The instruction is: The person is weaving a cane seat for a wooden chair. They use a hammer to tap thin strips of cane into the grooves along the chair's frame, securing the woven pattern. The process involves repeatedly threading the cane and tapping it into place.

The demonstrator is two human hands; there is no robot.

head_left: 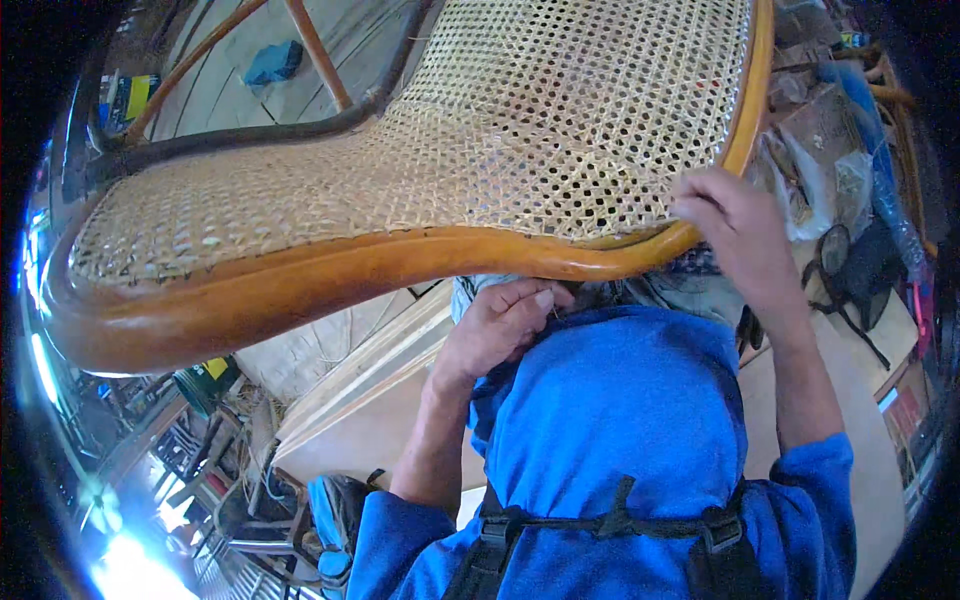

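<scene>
A curved chair seat of woven cane [330, 195] with a glossy orange-brown wooden frame [380, 262] lies across the upper view. At the frame's right bend, my right hand [738, 235] is closed, its fingers pinched above the edge of the weave. Below the near rail my left hand [500, 330] is closed too, thumb against the curled fingers, close to my lap. Whatever either hand pinches is too small or hidden to name. Short dark marks run along the seam where the cane meets the wood.
Pale wooden strips [370, 365] lie below the seat at left. A dark object with straps [860, 270] rests at right beside clear plastic [815, 185]. Beyond the seat, a blue block-like item [273, 63] sits on the floor. Bundled furniture parts [235, 480] crowd the lower left.
</scene>
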